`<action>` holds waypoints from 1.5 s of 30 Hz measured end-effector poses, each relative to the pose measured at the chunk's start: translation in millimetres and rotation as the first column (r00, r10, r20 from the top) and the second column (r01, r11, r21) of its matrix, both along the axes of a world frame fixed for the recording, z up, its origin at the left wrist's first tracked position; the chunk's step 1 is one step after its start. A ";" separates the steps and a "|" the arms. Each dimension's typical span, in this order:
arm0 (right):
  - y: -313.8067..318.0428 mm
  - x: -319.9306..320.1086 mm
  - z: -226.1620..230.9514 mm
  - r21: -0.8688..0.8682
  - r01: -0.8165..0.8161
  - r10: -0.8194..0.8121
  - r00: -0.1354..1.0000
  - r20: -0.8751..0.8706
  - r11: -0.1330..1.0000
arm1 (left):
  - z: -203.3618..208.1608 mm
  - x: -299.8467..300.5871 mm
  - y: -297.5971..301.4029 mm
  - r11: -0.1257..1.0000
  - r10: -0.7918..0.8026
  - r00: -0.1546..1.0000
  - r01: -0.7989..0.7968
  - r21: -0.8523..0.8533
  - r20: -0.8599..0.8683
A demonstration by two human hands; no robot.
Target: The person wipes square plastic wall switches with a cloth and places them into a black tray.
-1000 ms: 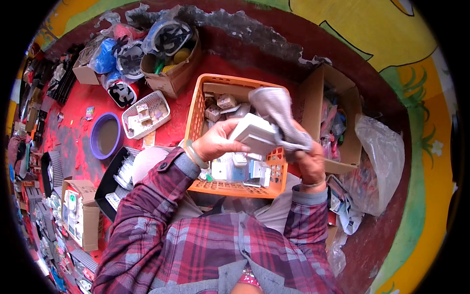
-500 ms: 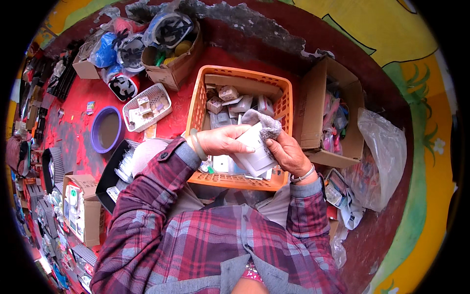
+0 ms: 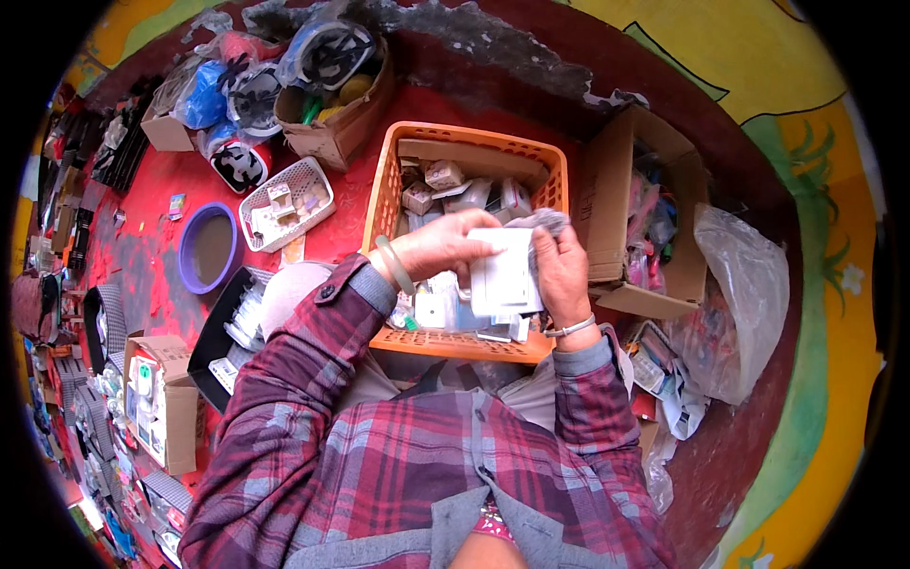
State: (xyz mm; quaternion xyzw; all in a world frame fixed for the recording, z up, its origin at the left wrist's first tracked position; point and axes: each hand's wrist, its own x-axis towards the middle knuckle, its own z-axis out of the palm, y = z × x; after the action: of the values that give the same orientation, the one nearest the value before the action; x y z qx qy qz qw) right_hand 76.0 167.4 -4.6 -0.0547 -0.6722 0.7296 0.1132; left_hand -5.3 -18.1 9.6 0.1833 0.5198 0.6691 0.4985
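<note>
Red floor [image 3: 428, 104], one orange basket [image 3: 455, 346] of packages [image 3: 444, 174] at twelve, one carton [image 3: 603, 194] at two o'clock, one white case [image 3: 502, 273] pinched above basket by left hand [image 3: 438, 248], one cloth [image 3: 543, 221] clasped by right hand [image 3: 564, 277]

Between the orange basket [image 3: 445, 346] and the white basket [image 3: 297, 231] lies a strip of red floor [image 3: 352, 220] where a hand could pass. On the right it is tighter – the cardboard box [image 3: 602, 199] stands just beside the orange basket. From above, the left hand [image 3: 438, 249] and the right hand [image 3: 563, 275], with a flat white piece [image 3: 502, 275] and a grey cloth [image 3: 545, 220], block its middle; the far-left corner remains reachable.
</note>
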 end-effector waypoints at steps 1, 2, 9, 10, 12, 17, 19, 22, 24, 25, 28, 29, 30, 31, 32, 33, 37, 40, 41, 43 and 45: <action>0.8 -3.0 -2.8 -0.041 0.141 -0.142 0.990 -0.022 0.989 | -1.6 -4.0 2.7 0.993 0.114 0.993 -0.114 0.009 0.010; 9.9 -6.3 -16.9 0.016 0.259 -0.258 0.965 -0.044 0.966 | -11.0 -3.0 4.5 0.976 0.210 0.977 -0.212 0.044 0.046; 11.1 -11.3 -23.8 -0.155 0.319 -0.329 0.943 -0.044 0.935 | -28.3 33.3 27.4 0.893 0.279 0.901 -0.370 0.254 0.331; 11.6 -10.1 -13.5 -0.189 0.282 -0.292 0.956 -0.031 0.941 | -28.1 32.9 26.4 0.880 0.306 0.897 -0.394 0.265 0.318; 8.5 -9.8 6.1 -0.309 0.236 -0.263 0.964 -0.049 0.921 | -25.0 26.9 26.1 0.852 0.354 0.890 -0.434 0.293 0.289; 13.0 2.1 34.1 -0.204 0.070 -0.094 0.990 -0.109 0.976 | -9.1 17.1 13.9 0.851 0.412 0.883 -0.462 0.250 0.226; 11.9 3.9 28.8 -0.132 -0.024 0.016 0.998 -0.066 0.991 | -10.3 9.8 12.7 0.861 0.413 0.890 -0.450 0.237 0.193; 4.0 1.6 31.7 0.126 -0.163 0.171 0.984 -0.054 0.979 | -13.5 7.5 9.7 0.862 0.487 0.872 -0.470 0.187 -0.054; 7.9 -3.5 13.6 0.242 -0.140 0.148 0.989 -0.016 0.960 | -8.8 8.3 8.6 0.857 0.516 0.818 -0.488 0.167 -0.254; 7.4 -3.8 13.1 0.295 -0.133 0.135 0.991 0.015 0.946 | -9.2 9.5 9.1 0.855 0.518 0.816 -0.487 0.178 -0.258; 1.3 -5.9 18.5 0.113 -0.125 0.122 0.992 0.036 0.986 | -12.0 15.6 10.4 0.850 0.527 0.802 -0.486 0.204 -0.281; -0.6 -6.5 14.1 0.115 -0.102 0.100 0.995 0.022 0.988 | -14.0 17.3 10.1 0.852 0.524 0.796 -0.491 0.184 -0.304; -1.6 -8.3 8.8 0.120 -0.076 0.076 0.997 0.004 0.990 | -15.9 17.1 10.8 0.853 0.521 0.789 -0.494 0.168 -0.327; -2.9 -9.7 6.0 0.124 -0.050 0.052 0.999 -0.014 0.991 | -19.0 17.1 11.3 0.854 0.517 0.781 -0.497 0.153 -0.350; -4.3 -8.5 5.4 0.204 0.030 -0.036 0.999 0.026 0.979 | -26.3 17.6 11.8 0.852 0.515 0.733 -0.492 0.178 -0.445; -4.7 -9.0 2.4 0.195 0.077 -0.081 0.997 0.015 0.978 | -22.0 21.0 12.0 0.865 0.492 0.747 -0.474 0.161 -0.447; -4.8 -11.9 -4.2 0.284 0.229 -0.237 0.971 -0.005 0.931 | -22.9 21.0 14.8 0.867 0.496 0.784 -0.468 0.171 -0.373; 3.2 -15.6 -7.9 0.128 0.223 -0.233 0.970 0.071 0.966 | -28.2 17.0 12.4 0.888 0.459 0.818 -0.433 0.152 -0.347; 8.5 -15.8 -5.8 -0.027 0.195 -0.189 0.971 0.148 0.981 | -31.4 14.8 11.2 0.898 0.439 0.830 -0.415 0.144 -0.345; 18.5 -16.5 -2.7 -0.269 0.170 -0.115 0.971 0.210 0.948 | -40.2 9.6 10.3 0.893 0.429 0.901 -0.413 0.179 -0.063; 25.8 -12.5 11.8 -0.290 0.175 -0.137 0.980 0.147 0.941 | -37.4 4.9 11.6 0.870 0.423 0.891 -0.451 0.199 0.168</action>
State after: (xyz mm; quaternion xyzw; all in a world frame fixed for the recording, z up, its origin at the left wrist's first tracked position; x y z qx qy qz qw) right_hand 63.6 193.2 7.2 -0.1698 -0.5522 0.8075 0.1190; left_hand -0.5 -6.5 -27.8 0.0780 0.4353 0.8304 0.3390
